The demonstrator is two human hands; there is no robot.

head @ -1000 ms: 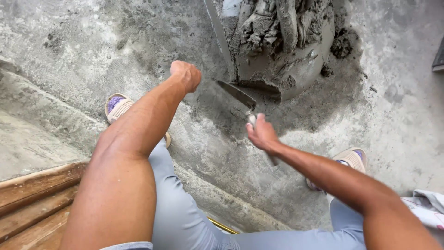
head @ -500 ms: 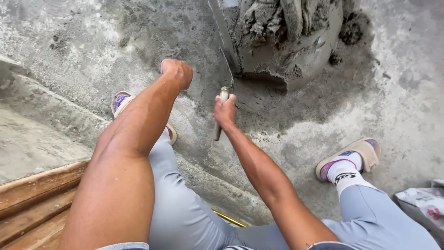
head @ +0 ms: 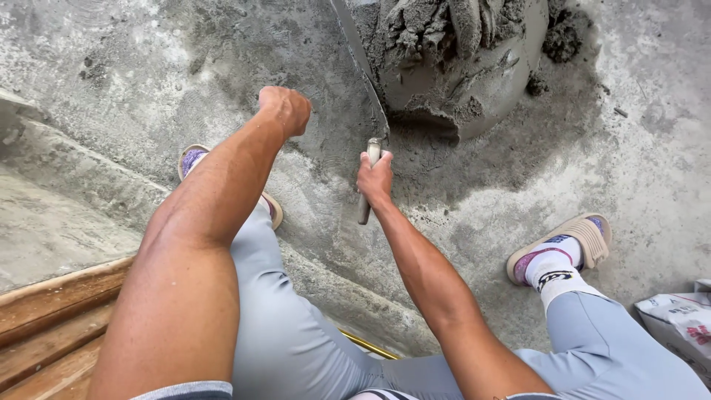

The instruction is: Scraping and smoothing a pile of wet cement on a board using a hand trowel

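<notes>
Right hand (head: 375,176) has swung in from the right of the frame toward centre since the earlier frames, and the trowel (head: 368,111) has turned with it, from a slanted lie to nearly upright in the picture. That hand is wrapped shut around the trowel's handle, whose butt end pokes out below the fist. Long axis runs from the hand up and slightly left; the thin blade edge reaches the upper centre of the frame, just beside the mound of wet mortar (head: 463,52). Mound lies up and right of the right hand, which is nearer to it. Left hand (head: 285,110) is a closed fist holding nothing visible, pressed on the grey concrete ground (head: 111,59) left of the trowel.
</notes>
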